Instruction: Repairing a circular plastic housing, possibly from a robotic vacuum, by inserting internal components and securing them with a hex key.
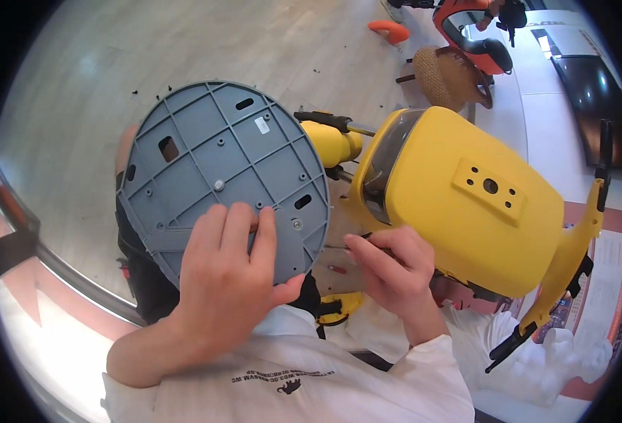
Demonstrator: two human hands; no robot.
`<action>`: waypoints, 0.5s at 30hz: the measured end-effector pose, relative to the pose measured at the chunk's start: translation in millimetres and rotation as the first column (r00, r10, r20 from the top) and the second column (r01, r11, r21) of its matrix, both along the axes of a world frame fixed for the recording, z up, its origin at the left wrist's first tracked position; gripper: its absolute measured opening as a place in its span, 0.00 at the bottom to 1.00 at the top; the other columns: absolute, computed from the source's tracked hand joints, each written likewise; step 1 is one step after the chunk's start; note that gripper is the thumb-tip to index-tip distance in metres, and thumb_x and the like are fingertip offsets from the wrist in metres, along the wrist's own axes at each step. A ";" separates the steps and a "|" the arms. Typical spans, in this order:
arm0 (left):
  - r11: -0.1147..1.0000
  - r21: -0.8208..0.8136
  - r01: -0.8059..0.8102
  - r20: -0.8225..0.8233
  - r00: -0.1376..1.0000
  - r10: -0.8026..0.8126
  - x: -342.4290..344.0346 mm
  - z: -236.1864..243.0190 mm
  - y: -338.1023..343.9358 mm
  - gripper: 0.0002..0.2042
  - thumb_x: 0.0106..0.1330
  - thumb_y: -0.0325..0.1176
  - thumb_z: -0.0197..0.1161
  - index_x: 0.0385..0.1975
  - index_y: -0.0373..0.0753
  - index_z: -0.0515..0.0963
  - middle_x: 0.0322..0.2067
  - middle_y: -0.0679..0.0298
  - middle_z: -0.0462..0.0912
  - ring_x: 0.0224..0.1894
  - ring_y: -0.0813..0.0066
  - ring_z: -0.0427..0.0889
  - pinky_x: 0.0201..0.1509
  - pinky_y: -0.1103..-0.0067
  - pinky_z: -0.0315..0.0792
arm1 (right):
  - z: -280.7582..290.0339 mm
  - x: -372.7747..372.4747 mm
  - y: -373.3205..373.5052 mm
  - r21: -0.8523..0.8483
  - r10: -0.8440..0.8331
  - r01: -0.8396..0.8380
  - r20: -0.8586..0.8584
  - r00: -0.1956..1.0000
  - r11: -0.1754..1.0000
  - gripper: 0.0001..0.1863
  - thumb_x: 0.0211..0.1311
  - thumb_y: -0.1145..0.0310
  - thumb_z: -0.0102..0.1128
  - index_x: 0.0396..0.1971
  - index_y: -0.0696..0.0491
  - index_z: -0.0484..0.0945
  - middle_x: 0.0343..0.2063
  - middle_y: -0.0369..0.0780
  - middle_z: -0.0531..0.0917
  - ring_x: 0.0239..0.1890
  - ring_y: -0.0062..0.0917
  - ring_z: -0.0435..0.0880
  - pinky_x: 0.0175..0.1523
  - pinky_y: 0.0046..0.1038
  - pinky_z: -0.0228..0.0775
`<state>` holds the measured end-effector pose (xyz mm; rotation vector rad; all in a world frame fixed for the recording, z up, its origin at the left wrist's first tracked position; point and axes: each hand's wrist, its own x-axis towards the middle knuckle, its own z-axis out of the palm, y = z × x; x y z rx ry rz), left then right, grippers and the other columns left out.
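Observation:
A grey round plastic plate (233,162) with raised ribs, slots and small screw posts lies tilted over my lap. My left hand (230,257) is on its near part, fingers bent and pressed to the ribs, thumb at the lower right rim. What lies under those fingertips is hidden. A small metal screw (297,225) sits in the plate just right of them. Right of the rim, my right hand (395,268) is closed in a pinch on a thin dark tool (367,236), mostly covered by the fingers. Its tip is too fine to make out.
A large yellow machine shell (459,183) with a dark window stands close on the right, a yellow arm-like bracket (571,247) beyond it. Far right are a wicker chair (438,77) and an orange piece (390,32) on the floor. A metal rail (89,292) curves at left.

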<state>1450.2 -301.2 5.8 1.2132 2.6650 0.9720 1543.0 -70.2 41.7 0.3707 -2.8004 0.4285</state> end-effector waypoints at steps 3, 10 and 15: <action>0.990 0.142 -0.022 -0.005 1.000 0.023 -6.3 -10.6 -2.5 0.36 0.39 0.45 0.80 0.48 0.27 0.81 0.41 0.58 0.74 0.44 0.58 0.72 0.49 0.65 0.69 | 9.3 -27.1 -9.6 0.085 0.107 -0.104 -0.032 0.994 0.991 0.19 0.40 0.78 0.71 0.38 0.55 0.87 0.27 0.36 0.76 0.23 0.25 0.73 0.26 0.26 0.65; 0.982 0.175 -0.072 -0.007 0.997 0.075 -0.8 -17.9 -12.0 0.37 0.36 0.43 0.83 0.50 0.32 0.82 0.42 0.58 0.74 0.46 0.57 0.72 0.54 0.61 0.66 | 16.7 -55.7 -20.0 0.232 0.267 -0.271 0.048 0.962 0.934 0.20 0.39 0.73 0.66 0.38 0.59 0.83 0.30 0.36 0.70 0.28 0.25 0.73 0.27 0.24 0.67; 0.977 0.209 -0.051 0.038 0.998 0.044 -2.4 -23.6 -13.0 0.37 0.39 0.45 0.82 0.52 0.33 0.82 0.43 0.58 0.73 0.48 0.55 0.71 0.54 0.60 0.65 | 22.0 -64.5 -27.6 0.268 0.304 -0.328 0.129 0.944 0.906 0.19 0.36 0.74 0.65 0.36 0.58 0.84 0.27 0.35 0.68 0.26 0.24 0.72 0.26 0.25 0.64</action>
